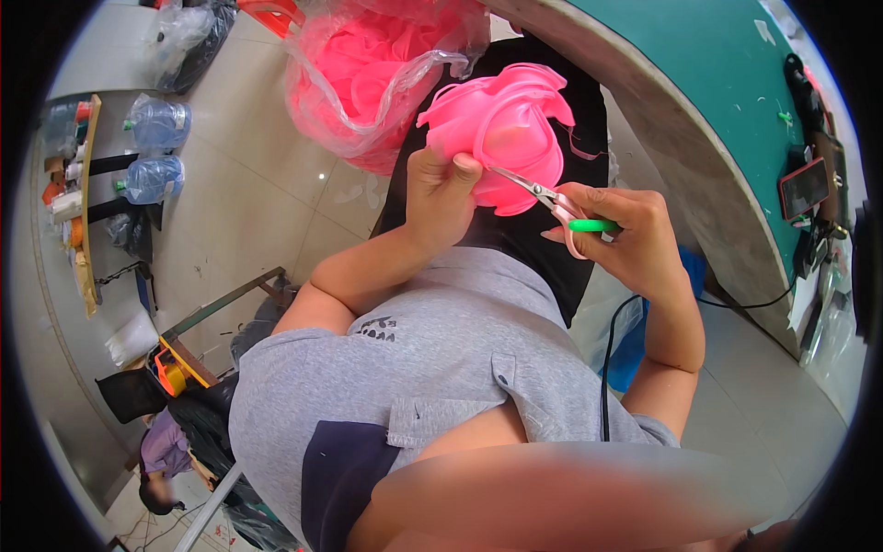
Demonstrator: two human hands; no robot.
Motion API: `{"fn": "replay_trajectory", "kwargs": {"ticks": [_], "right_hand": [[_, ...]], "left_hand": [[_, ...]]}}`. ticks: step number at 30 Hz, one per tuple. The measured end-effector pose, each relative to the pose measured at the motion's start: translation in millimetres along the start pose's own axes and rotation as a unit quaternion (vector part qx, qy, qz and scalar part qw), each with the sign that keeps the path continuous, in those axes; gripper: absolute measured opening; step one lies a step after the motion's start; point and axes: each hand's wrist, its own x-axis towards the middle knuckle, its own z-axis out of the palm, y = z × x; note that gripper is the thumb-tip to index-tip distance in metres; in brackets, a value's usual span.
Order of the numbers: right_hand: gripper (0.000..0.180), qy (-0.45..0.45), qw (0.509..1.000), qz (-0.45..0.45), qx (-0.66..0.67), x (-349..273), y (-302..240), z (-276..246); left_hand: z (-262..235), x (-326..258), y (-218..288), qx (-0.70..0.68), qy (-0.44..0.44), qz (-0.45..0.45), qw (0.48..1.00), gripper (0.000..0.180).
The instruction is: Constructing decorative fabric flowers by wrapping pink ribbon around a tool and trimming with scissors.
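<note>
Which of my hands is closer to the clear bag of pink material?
Left. Your left hand, gripping a pink piece, is below and right of the bag; your right hand, holding scissors, is farther right.

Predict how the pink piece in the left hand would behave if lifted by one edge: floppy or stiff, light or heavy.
The pink piece is probably floppy, since its thin edges curl and wave. It seems likely light: the left hand pinches it at one side. Its shiny surface suggests it could be slippery.

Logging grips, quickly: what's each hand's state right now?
Left hand: closed, holding the pink piece.
Right hand: closed, holding the scissors by their handles.
</note>
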Motion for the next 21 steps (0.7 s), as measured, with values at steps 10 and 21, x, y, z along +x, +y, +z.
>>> {"fn": "replay_trajectory", "kwargs": {"ticks": [10,21], "right_hand": [[0.036,-0.016,1.000,0.010,-0.002,0.1,1.7,1.3],[0.031,0.007,1.000,-0.018,0.008,1.4,5.8,13.0]], "left_hand": [[-2.0,-1.1,-1.7,0.017,0.011,0.014,1.000,0.032],[2.6,0.3,3.5,-0.014,0.007,0.013,1.000,0.035]]}}
